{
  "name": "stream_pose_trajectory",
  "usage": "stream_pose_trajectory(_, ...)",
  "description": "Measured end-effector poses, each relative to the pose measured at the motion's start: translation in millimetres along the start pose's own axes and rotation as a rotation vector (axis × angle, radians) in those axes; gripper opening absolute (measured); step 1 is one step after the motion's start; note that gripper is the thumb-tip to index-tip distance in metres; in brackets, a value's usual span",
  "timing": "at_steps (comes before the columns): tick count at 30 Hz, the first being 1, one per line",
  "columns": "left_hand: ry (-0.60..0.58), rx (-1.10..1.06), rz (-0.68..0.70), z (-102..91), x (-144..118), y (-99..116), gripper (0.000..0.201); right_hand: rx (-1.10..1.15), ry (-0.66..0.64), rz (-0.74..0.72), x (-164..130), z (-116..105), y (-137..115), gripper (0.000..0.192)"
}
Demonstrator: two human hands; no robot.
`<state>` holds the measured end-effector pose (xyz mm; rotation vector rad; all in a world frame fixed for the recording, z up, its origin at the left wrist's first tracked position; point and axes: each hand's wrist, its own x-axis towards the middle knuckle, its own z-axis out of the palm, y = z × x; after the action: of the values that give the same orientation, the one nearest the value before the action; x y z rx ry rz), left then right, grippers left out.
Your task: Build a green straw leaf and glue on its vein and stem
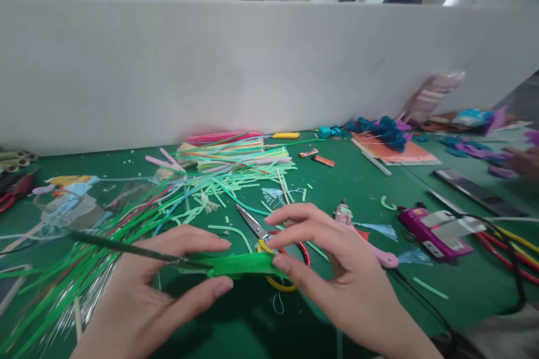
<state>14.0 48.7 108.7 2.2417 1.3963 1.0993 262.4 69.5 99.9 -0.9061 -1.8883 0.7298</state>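
Observation:
A bright green strip, shaped like a long leaf, stretches between my two hands just above the table. It joins a thin dark green stem that runs out to the left. My left hand holds the stem where it meets the leaf, with thumb and fingers on either side. At the leaf's right end, my right hand pinches the tip between thumb and fingers. Behind and partly beneath the leaf lie scissors with red and yellow handles, partly hidden by my right hand.
Green stems and pale cut strips spread across the left and back. A pink glue gun, purple power strip and black phone lie right. A white partition closes the back. Another person's hand shows far right.

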Motion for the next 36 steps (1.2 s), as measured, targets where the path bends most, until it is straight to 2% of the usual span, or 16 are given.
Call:
stream_pose_trajectory(2,-0.032,-0.017,0.015,0.5,-1.0,-0.9,0.023,-0.038,-0.026,-0.077,3.8,5.1,-3.8,0.01)
stream_pose_trajectory(6,-0.075,-0.08,0.015,2.5,-1.5,-2.7,0.021,-0.109,0.007,-0.233,10.4,9.2,-8.3,0.006)
stream_pose_trajectory(12,-0.066,-0.12,-0.011,2.9,-0.5,-2.5,0.015,-0.257,0.037,-0.406,12.2,13.6,-16.3,0.011)
stream_pose_trajectory(16,-0.05,-0.114,-0.009,2.7,0.6,-3.6,0.017,-0.254,0.017,-0.388,10.4,13.8,-14.8,0.015)
stream_pose_trajectory(20,-0.035,-0.106,-0.022,2.1,0.1,-4.9,0.017,-0.123,0.008,-0.211,4.2,7.8,-3.9,0.012)
stream_pose_trajectory(23,-0.023,-0.101,-0.033,2.3,-0.4,-4.9,0.016,-0.041,0.057,-0.11,1.2,3.1,2.0,0.018)
stream_pose_trajectory(26,-0.032,-0.099,-0.035,2.6,-0.4,-4.5,0.016,-0.016,0.055,-0.153,2.8,1.4,1.7,0.02)
stream_pose_trajectory(30,-0.033,-0.07,-0.041,1.2,-0.9,-4.6,0.018,-0.047,0.033,-0.203,7.0,4.3,-3.0,0.008)
stream_pose_trajectory(36,-0.027,-0.021,-0.036,1.0,-1.7,-7.1,0.025,-0.175,0.056,-0.312,8.2,13.0,-1.5,0.023)
